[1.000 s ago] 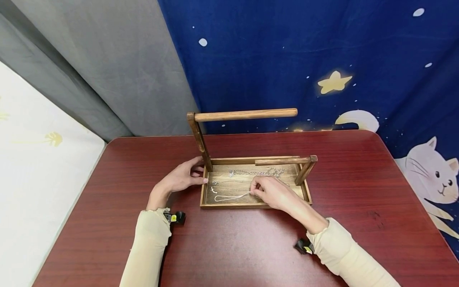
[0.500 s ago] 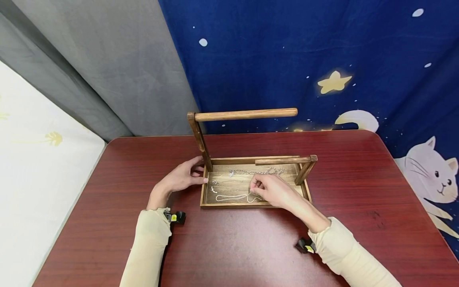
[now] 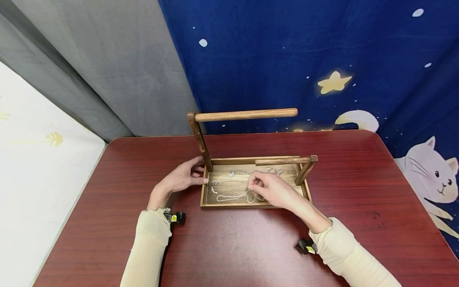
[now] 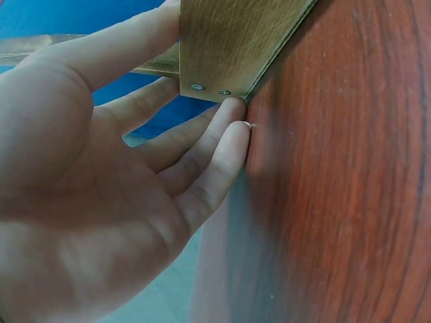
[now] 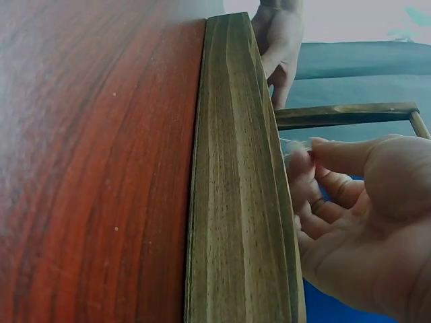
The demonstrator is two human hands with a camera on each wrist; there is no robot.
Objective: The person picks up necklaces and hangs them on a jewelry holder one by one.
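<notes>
A shallow wooden tray (image 3: 233,206) with upright posts and two bars stands on the table. My left hand (image 3: 181,175) rests at its left end, fingers fairly straight against the outer wall (image 4: 236,47) and thumb at the rim. Over the tray, my right hand (image 3: 269,188) pinches part of a thin silver chain necklace (image 3: 229,197) between thumb and fingertips. The rest of that chain lies in a loop along the front of the tray. Behind the hand lies a chunkier silver chain (image 3: 242,172), partly hidden by it. In the right wrist view, my right hand (image 5: 377,195) is just past the front wall.
Small silver jewellery pieces (image 3: 214,190) lie at the tray's left inside. A long bar (image 3: 247,114) stands high at the back left, a lower bar (image 3: 279,161) at the right. The reddish table (image 3: 229,243) meets curtains behind.
The right hand has shifted slightly left and back. The pinched chain, drawn straight before, now sags in a curve below the fingertips. The left hand has stayed still.
</notes>
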